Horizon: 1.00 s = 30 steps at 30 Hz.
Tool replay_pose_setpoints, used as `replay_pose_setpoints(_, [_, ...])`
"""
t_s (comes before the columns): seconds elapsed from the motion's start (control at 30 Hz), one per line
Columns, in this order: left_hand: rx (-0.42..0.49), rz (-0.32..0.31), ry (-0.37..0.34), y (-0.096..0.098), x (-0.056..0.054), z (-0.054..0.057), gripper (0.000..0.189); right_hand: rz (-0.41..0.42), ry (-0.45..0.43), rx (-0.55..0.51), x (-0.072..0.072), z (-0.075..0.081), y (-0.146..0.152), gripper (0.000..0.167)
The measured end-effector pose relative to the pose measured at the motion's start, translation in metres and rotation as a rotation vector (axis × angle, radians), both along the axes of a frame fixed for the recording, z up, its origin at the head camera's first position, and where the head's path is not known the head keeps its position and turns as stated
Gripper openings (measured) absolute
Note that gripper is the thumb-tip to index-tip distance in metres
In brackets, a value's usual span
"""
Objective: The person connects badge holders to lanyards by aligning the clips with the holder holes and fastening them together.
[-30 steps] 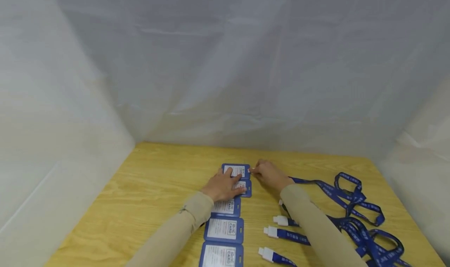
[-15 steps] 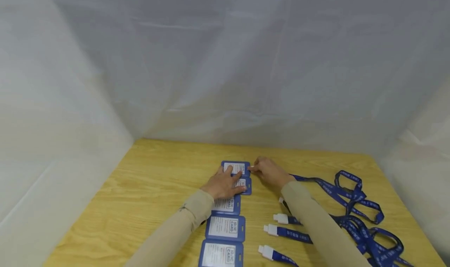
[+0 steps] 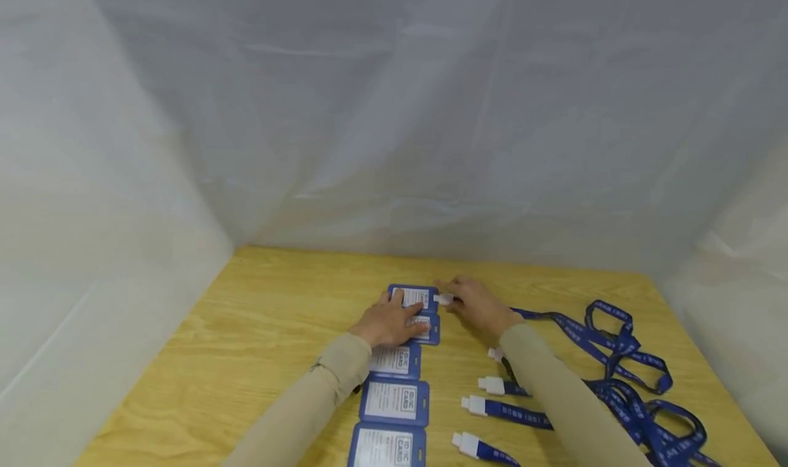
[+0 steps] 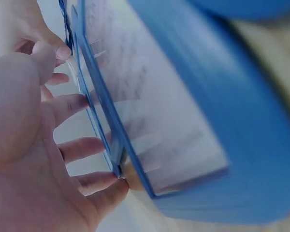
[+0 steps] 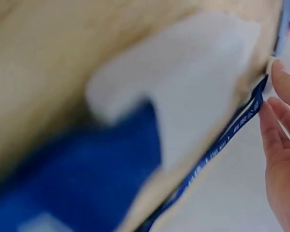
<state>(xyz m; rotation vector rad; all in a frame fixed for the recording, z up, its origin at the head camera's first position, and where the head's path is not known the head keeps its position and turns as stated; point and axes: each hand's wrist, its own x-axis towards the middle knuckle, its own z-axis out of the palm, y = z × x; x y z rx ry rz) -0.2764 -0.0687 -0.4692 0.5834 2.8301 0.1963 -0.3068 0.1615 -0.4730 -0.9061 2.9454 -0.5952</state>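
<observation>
My left hand (image 3: 386,321) rests with spread fingers over the two farthest blue ID card holders; its fingertips touch the farthest card holder (image 3: 421,290) and the second card holder (image 3: 435,330). In the left wrist view, the left hand (image 4: 34,140) has its fingers against the holders' edges. My right hand (image 3: 477,304) is at the slotted end of the farthest holder, pinching a blue lanyard by its white clip (image 3: 443,299). The right wrist view has thumb and fingers of the right hand (image 5: 285,130) about the lanyard (image 5: 222,145); whether the clip is fastened, I cannot tell.
Nearer card holders (image 3: 394,400) continue the column toward me on the wooden table (image 3: 277,316). Several lanyards with white clips (image 3: 474,405) lie to their right, their blue straps (image 3: 665,439) heaped farther right. White sheeting (image 3: 431,145) surrounds the table.
The right hand's index finger has lifted, and more of the white clip shows beside the farthest holder. My left hand has stayed nearly still on the holders.
</observation>
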Motion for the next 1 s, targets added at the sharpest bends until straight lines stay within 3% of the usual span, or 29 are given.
replay_pose_setpoints(0.1, [0.011, 0.023, 0.012, 0.001, 0.0, 0.001, 0.066, -0.032, -0.016, -0.002, 0.004, 0.011, 0.007, 0.053])
replay_pose_setpoints(0.23, [0.01, 0.037, 0.02, -0.001, 0.001, 0.001, 0.067, 0.013, 0.085, 0.049, 0.004, 0.03, 0.018, 0.05])
replay_pose_setpoints(0.43, [0.029, 0.016, 0.057, -0.008, 0.006, 0.006, 0.071, 0.028, 0.204, 0.014, 0.013, 0.056, 0.04, 0.048])
replay_pose_setpoints(0.6, [0.021, -0.007, 0.076, -0.014, 0.012, 0.015, 0.073, 0.014, 0.227, 0.016, 0.022, 0.065, 0.053, 0.049])
replay_pose_setpoints(0.87, [0.061, -0.019, 0.091, -0.022, 0.026, 0.024, 0.073, 0.007, 0.17, 0.056, 0.043, 0.058, 0.061, 0.055])
replay_pose_setpoints(1.0, [0.08, -0.025, 0.102, -0.025, 0.034, 0.029, 0.074, -0.027, -0.02, 0.063, 0.052, 0.048, 0.065, 0.061])
